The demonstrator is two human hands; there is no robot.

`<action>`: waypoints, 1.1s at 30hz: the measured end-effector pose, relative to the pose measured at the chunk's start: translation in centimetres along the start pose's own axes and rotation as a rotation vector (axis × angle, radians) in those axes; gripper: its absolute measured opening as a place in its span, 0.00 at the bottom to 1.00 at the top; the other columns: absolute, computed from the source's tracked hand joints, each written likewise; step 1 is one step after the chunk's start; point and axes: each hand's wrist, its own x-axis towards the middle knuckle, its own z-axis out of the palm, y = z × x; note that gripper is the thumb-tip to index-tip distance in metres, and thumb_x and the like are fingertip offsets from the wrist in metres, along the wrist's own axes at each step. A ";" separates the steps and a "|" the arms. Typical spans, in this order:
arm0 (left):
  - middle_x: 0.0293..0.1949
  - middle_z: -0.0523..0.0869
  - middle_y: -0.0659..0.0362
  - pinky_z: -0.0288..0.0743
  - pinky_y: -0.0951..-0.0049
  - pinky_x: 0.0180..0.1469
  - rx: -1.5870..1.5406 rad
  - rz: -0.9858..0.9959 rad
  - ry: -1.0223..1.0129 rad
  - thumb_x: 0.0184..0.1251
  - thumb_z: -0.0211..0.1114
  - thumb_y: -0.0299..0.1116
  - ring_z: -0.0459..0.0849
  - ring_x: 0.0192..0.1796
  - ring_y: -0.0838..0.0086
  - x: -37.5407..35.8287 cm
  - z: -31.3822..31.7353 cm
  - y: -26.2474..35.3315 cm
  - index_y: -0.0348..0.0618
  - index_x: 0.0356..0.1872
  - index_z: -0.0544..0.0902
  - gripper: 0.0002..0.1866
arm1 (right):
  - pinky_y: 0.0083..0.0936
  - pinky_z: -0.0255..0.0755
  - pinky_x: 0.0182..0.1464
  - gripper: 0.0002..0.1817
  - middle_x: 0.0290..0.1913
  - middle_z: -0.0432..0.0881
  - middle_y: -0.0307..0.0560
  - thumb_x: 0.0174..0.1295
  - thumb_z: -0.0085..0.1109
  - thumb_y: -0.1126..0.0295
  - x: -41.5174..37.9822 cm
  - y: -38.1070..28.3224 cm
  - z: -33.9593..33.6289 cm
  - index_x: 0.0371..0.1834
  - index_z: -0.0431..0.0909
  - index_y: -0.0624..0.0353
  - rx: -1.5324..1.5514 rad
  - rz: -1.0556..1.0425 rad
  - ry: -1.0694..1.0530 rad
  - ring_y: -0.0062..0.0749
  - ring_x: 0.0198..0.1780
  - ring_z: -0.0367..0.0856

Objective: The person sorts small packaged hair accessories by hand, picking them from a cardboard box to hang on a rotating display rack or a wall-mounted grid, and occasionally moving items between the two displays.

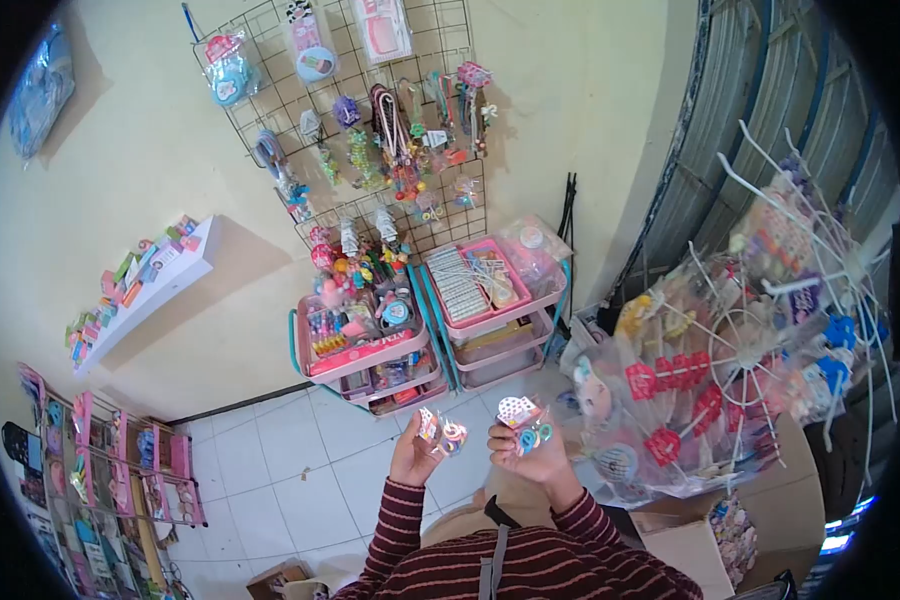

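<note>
Carefully, I keep my left hand [415, 462] pinched on its small clear packet of coloured rings [442, 433] and my right hand [532, 455] closed round the polka-dot-topped clear packet [525, 420], both raised apart above the white floor tiles [290, 470], grips light to avoid crushing.

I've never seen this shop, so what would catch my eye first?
Probably the wire grid on the back wall, crowded with bright hanging trinkets above two pink carts. Below, the left hand and right hand each hold up a small packet. At right stands a white rack of bagged items.
</note>
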 end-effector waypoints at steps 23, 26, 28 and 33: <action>0.19 0.71 0.69 0.53 0.90 0.19 1.171 0.799 0.027 0.51 0.61 0.26 0.62 0.19 0.91 29.7 10.0 11.6 0.38 0.34 0.76 0.08 | 0.36 0.64 0.46 0.26 0.49 0.68 0.55 0.55 0.45 0.61 24.4 -23.5 6.2 0.54 0.59 0.64 -0.551 -0.403 0.027 0.45 0.49 0.68; 0.20 0.73 0.68 0.53 0.89 0.19 1.241 0.753 0.073 0.50 0.61 0.26 0.63 0.19 0.90 32.3 11.2 12.4 0.38 0.29 0.78 0.05 | 0.32 0.68 0.44 0.21 0.47 0.70 0.58 0.56 0.44 0.66 26.7 -25.7 5.1 0.50 0.61 0.67 -0.626 -0.530 0.140 0.43 0.46 0.72; 0.23 0.75 0.66 0.52 0.89 0.19 1.300 0.888 0.069 0.50 0.61 0.26 0.63 0.19 0.90 33.6 11.2 12.5 0.38 0.27 0.78 0.04 | 0.28 0.70 0.41 0.17 0.40 0.74 0.57 0.56 0.46 0.69 27.5 -26.8 4.6 0.46 0.63 0.70 -0.739 -0.567 0.259 0.40 0.39 0.76; 0.27 0.78 0.58 0.65 0.83 0.29 1.386 0.944 0.075 0.48 0.61 0.26 0.74 0.27 0.78 35.4 10.9 12.8 0.37 0.29 0.78 0.06 | 0.23 0.70 0.35 0.15 0.34 0.77 0.51 0.56 0.48 0.66 28.9 -28.3 4.0 0.41 0.67 0.67 -0.892 -0.567 0.389 0.32 0.33 0.77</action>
